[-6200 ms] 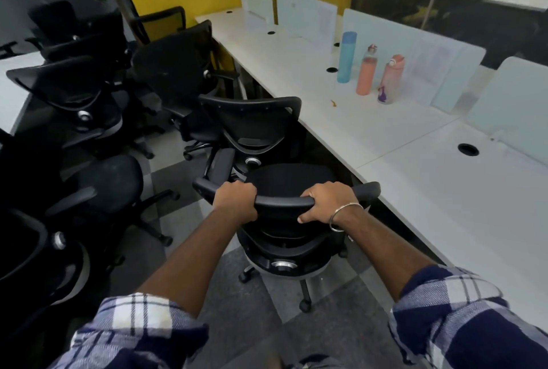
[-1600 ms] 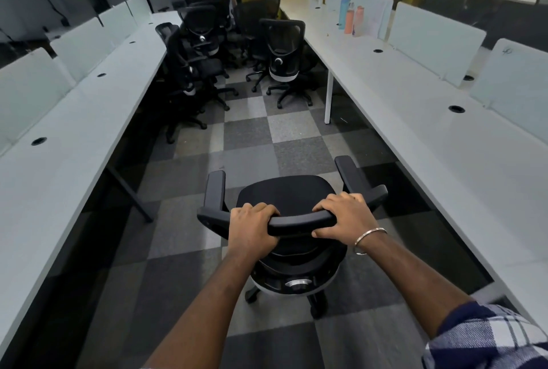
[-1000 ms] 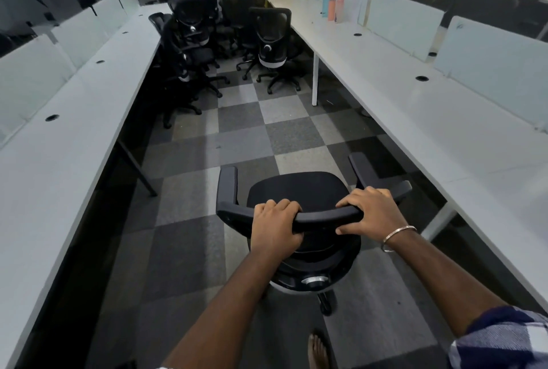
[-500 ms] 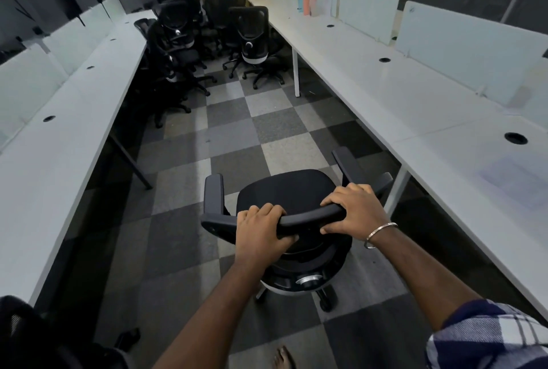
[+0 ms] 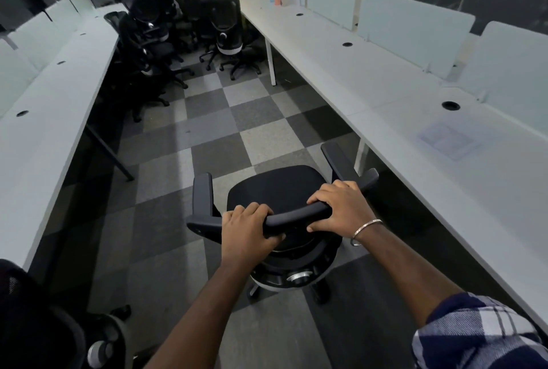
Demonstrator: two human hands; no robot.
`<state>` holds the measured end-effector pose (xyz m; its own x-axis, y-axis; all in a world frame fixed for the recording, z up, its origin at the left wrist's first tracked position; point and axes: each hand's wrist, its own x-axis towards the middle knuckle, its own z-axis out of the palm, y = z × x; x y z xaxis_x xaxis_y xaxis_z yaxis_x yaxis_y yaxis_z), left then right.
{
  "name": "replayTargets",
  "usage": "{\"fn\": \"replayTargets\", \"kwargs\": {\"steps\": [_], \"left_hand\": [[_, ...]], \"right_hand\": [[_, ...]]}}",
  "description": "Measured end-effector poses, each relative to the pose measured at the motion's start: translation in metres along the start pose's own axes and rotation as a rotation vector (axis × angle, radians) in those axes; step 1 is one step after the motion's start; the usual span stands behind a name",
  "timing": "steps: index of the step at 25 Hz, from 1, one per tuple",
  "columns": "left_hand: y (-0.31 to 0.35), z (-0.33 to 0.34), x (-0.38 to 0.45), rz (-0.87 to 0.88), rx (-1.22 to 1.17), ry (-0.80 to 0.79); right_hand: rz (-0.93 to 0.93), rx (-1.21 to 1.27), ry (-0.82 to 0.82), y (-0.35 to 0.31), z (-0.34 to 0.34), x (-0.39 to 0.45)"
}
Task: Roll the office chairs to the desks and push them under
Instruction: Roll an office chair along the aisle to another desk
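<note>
Both hands [image 5: 296,220] grip the chair's [image 5: 278,190] backrest top.

Both arms reach forward and down from the bottom of the view, bare from the elbow. The left hand [image 5: 247,230] is closed in a fist-like grip, knuckles up, fingers curled over and the thumb tucked beneath. The right hand [image 5: 341,210] sits a little farther forward and higher, fingers wrapped over the top, thumb underneath. A thin metal bangle [image 5: 365,230] circles the right wrist. A rolled plaid sleeve [image 5: 480,336] covers the right upper arm.
</note>
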<state>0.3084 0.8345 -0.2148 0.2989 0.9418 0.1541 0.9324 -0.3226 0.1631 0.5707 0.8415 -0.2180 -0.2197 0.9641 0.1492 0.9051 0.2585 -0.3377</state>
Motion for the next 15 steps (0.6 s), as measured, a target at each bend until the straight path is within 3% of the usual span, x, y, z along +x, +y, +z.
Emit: {"fn": "replayTargets", "kwargs": {"steps": [15], "left_hand": [[0.021, -0.009, -0.116, 0.224, -0.073, -0.023]], "right_hand": [[0.201, -0.069, 0.074, -0.059, -0.003, -0.154]]}}
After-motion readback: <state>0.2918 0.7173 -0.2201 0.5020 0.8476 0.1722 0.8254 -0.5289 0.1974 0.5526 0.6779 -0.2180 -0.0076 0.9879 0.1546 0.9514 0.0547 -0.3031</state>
